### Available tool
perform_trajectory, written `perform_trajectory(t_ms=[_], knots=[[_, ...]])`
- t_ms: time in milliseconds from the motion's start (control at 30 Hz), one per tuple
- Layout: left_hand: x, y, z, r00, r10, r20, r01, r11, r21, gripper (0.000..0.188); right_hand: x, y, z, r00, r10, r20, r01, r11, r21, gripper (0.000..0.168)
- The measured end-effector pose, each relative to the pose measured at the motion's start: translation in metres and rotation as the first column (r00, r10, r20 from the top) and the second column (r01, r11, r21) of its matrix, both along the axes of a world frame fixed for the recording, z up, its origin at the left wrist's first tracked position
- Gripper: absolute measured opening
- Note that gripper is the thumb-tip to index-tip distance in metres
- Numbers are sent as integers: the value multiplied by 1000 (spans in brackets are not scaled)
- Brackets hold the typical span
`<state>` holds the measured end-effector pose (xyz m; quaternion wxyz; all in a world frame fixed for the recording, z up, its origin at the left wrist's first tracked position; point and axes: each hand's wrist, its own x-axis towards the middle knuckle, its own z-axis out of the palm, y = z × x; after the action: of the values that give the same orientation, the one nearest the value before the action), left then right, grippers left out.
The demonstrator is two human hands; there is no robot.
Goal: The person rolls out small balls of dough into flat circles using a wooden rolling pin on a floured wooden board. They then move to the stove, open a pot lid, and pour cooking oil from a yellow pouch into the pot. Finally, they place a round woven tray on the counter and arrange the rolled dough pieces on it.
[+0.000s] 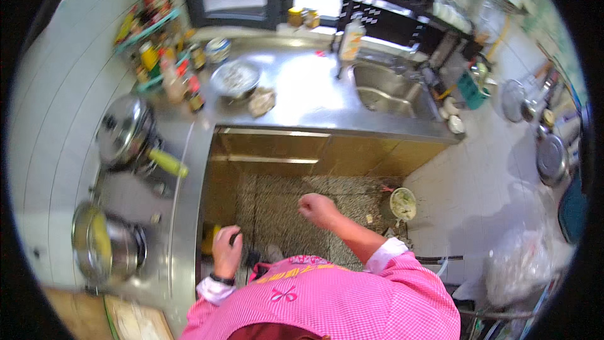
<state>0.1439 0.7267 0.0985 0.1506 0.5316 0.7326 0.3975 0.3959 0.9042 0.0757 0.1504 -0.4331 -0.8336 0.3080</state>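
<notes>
My left hand point(227, 251), with a dark band at the wrist, is low beside the stove counter's edge. Its fingers are curled near a small dark item point(234, 238); whether they grip it is unclear. My right hand point(319, 210) hangs over the speckled floor point(278, 198) with its fingers curled in and nothing seen in them. To the left, a lidded metal pan point(123, 127) with a yellow-green handle point(168, 162) sits on the stove. A metal pot point(106, 245) with a yellowish lid or bowl stands nearer. Both hands are apart from the cookware.
The steel counter point(302, 99) holds a metal bowl of pale food point(236, 78), bottles point(188, 89) and a sink point(391, 89). A dish rack point(391, 14) stands behind. A waste bucket point(402, 204) is on the floor at right. A cutting board point(139, 318) lies at lower left.
</notes>
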Motion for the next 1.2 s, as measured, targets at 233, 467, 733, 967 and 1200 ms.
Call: perform_trajectory(t_ms=[233,467,733,967,1200], knots=[[-15,67,-1,997,-28,68,31,999,-45,14,-9,93,34,993,-44,-113,61,988,145,18],[1,152,-4,1000,18,19,-17,999,-47,13,57,239,80,972,-216,-89,231,950,211,22],[72,272,11,996,-2,88,8,997,-73,14,182,461,264,914,-255,-315,379,261,888,51],[108,324,28,996,81,46,-70,979,-191,14,270,575,423,701,-619,-353,248,-253,935,82],[125,338,25,997,79,17,-76,987,-144,13,299,627,452,708,-633,-314,200,-247,948,64]])
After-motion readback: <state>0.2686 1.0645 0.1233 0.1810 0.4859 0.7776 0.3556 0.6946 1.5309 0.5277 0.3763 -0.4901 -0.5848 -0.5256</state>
